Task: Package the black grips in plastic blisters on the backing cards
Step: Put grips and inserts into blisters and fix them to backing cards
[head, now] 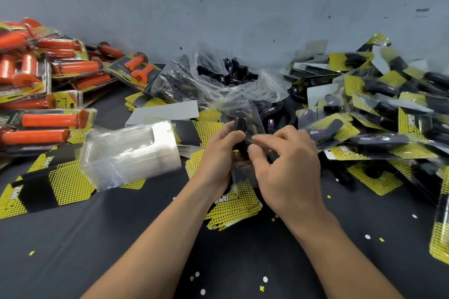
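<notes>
Both hands are up over the middle of the surface (121, 238), working close together. The left hand (218, 153) has its fingers curled round a black grip (240, 128), thumb laid across it. The grip sits in or against a clear blister (245, 111); the blur won't let me say which. Its long axis runs away from the person, near end down in the left palm, far end poking up between the two hands.

The right hand (289, 162) comes in from the other side, thumb and forefinger drawn together in what looks like a pinch on the blister's edge, the other fingers loosely bent. So the left carries the load and the right does the fine work.

Here's what matters next: the yellow backing card (233, 209) lies flat just under the wrists, on the person's side of the grip. My read is that the loaded blister has to come down and back onto it, lined up lengthwise.
</notes>
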`<control>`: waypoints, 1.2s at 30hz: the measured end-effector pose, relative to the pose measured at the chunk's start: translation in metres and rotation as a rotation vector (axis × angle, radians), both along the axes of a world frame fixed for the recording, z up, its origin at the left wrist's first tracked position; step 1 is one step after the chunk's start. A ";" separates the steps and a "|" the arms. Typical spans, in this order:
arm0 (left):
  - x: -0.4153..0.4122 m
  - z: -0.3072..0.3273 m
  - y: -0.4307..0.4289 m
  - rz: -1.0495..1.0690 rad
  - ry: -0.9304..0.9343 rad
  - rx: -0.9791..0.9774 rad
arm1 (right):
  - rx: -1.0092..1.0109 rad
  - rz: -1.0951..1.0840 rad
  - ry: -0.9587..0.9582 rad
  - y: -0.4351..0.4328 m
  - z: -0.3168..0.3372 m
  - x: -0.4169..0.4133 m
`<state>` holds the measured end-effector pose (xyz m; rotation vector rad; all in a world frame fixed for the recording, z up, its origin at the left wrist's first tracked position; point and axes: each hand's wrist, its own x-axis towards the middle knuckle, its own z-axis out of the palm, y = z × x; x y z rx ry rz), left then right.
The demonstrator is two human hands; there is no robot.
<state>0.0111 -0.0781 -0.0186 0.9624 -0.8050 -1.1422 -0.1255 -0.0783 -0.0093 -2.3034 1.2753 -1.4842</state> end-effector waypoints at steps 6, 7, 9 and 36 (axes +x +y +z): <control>0.000 0.004 0.004 -0.004 0.018 -0.004 | 0.220 0.031 -0.038 -0.008 0.005 -0.011; 0.000 0.004 0.003 0.010 0.007 -0.008 | 0.241 0.044 -0.006 -0.008 0.005 -0.010; 0.000 0.003 0.004 0.013 0.021 0.003 | 0.256 0.055 0.038 -0.005 0.005 -0.009; 0.019 0.000 0.000 0.423 -0.111 0.011 | 0.241 0.289 0.386 0.020 0.018 -0.003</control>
